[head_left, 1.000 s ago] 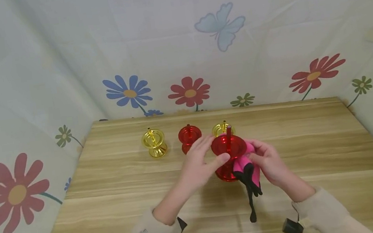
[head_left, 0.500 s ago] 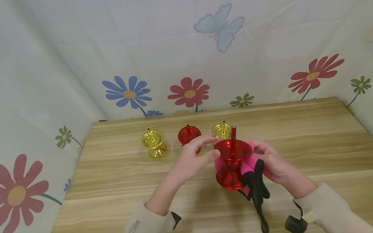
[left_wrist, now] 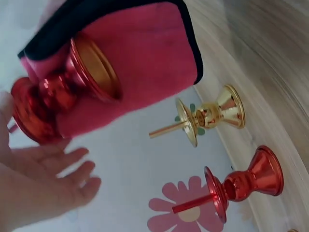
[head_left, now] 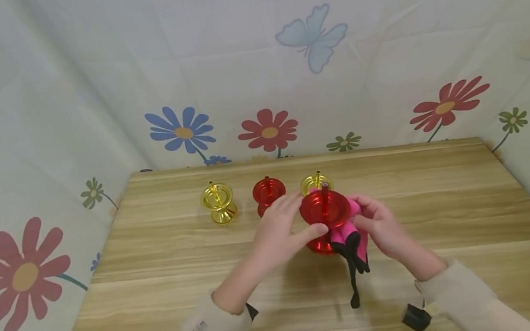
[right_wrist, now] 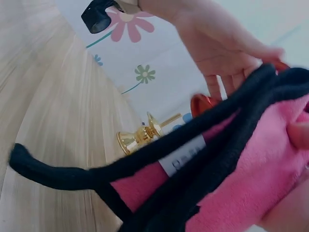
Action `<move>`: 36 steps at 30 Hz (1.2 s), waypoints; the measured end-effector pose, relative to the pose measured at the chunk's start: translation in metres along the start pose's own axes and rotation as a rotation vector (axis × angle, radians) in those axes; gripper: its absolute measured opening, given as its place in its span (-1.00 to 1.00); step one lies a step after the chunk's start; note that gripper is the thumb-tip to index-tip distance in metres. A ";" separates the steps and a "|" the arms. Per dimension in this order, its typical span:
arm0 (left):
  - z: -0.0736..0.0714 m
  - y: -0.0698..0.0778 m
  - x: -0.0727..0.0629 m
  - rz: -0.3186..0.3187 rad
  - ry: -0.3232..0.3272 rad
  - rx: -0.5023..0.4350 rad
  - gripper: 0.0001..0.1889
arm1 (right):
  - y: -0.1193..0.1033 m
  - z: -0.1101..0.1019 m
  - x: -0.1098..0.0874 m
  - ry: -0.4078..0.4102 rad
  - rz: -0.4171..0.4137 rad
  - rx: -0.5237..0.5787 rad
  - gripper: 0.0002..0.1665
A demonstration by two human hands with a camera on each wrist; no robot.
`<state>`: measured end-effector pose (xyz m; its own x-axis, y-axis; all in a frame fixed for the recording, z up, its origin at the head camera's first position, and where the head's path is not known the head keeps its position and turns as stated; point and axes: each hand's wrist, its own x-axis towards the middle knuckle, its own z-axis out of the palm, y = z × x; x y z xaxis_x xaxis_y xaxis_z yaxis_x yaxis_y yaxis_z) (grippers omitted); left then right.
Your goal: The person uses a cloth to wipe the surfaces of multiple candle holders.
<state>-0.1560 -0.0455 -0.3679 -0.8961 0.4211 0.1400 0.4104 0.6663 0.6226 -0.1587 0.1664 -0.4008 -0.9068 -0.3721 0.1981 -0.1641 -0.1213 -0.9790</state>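
Observation:
A shiny red candle holder is raised above the table, its spike pointing up. A pink cloth with black edging wraps its right side. My right hand grips the cloth, thumb in front, and the holder is held through it. My left hand is at the holder's left side, thumb at the dish rim. In the left wrist view the fingers of that hand are spread and loosely bent beside the dish. A white label shows on the cloth in the right wrist view.
Behind stand a gold candle holder, a smaller-looking red one and another gold one, partly hidden. All are upright on the wooden table. A flower-printed curtain hangs along the back.
The held candle holder and cloth dipped and swung slightly right, then returned up and left. My left hand drew back from the rim a little, then came to it again.

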 end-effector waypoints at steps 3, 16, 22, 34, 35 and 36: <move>-0.005 -0.005 0.000 0.070 -0.106 -0.086 -0.26 | 0.001 -0.006 -0.001 -0.169 -0.030 0.153 -0.50; -0.006 -0.003 0.002 -0.027 -0.107 -0.024 -0.44 | 0.002 -0.009 -0.005 -0.042 0.040 0.070 -0.54; 0.009 0.003 0.005 -0.035 -0.059 0.067 -0.37 | 0.006 -0.005 -0.004 0.128 -0.009 -0.323 -0.62; 0.023 0.005 0.008 0.018 0.097 0.254 -0.31 | 0.010 -0.009 -0.006 0.035 -0.056 -0.340 -0.66; 0.022 0.004 0.008 0.048 0.076 0.242 -0.33 | 0.010 -0.011 -0.006 -0.001 -0.045 -0.286 -0.64; 0.020 0.002 0.009 0.083 0.056 0.232 -0.35 | 0.011 -0.013 -0.006 -0.041 -0.034 -0.231 -0.62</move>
<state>-0.1593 -0.0278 -0.3807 -0.8633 0.4496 0.2293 0.5045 0.7570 0.4151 -0.1602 0.1790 -0.4131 -0.8836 -0.4089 0.2281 -0.2828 0.0778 -0.9560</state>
